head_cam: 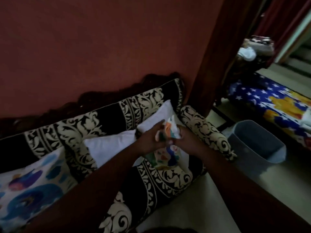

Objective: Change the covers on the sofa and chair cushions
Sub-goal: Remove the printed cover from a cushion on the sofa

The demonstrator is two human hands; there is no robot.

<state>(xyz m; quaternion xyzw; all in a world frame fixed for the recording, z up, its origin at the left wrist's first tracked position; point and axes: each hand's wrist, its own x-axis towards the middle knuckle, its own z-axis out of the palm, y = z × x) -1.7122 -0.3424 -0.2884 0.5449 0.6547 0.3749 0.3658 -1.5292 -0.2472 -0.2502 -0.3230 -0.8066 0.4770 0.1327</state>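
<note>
Both hands, left (152, 138) and right (186, 137), have fingers bunched tight on the colourful cover (165, 148), which hangs down over the sofa (151, 185), bare white cushions (111, 146) just behind, nearer the left hand.

Two bare forearms, no sleeves, left hand (149, 138), right hand (186, 138)

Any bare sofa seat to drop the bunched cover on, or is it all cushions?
Free: black-and-cream damask sofa seat near its front edge, between the blue-floral covered cushion and the scrolled armrest. Crowded: the back corner, where two bare white cushions lean and both hands grip the multicoloured cover.
</note>
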